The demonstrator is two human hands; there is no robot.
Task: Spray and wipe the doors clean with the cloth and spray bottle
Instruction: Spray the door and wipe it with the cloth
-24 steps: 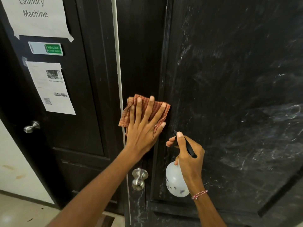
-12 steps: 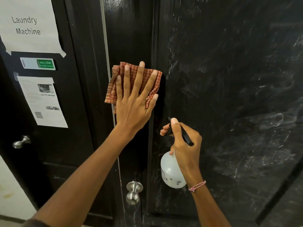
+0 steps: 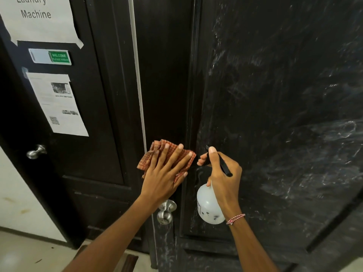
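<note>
1 container shows: a translucent white spray bottle (image 3: 208,209), low and right of centre, hanging upright in front of the right door (image 3: 275,95). Its rounded body carries a few dark marks, and the level of liquid inside cannot be told. The right grip (image 3: 224,177) is curled round the bottle's neck and black spray head (image 3: 225,170), thumb raised on top and fingertips wrapped in front; a red-and-white thread bracelet (image 3: 235,218) sits on that wrist.

Just left of it, the left grip (image 3: 165,173) is spread flat, fingers (image 3: 177,154) straight and fanned, pressing a crumpled orange checked cloth (image 3: 157,147) against the door's vertical stile at mid-frame, directly above a steel knob (image 3: 166,212). The cloth's left edge overlaps the pale strip running down the door edge. The 2 grips are near but apart.

Whitish smears streak the right door's panel. At the left of the frame, the left door (image 3: 94,154) bears a taped "Laundry Machine" sheet (image 3: 43,22), a green welcome plate (image 3: 59,56), a printed notice (image 3: 59,107) and a second steel knob (image 3: 36,152).
</note>
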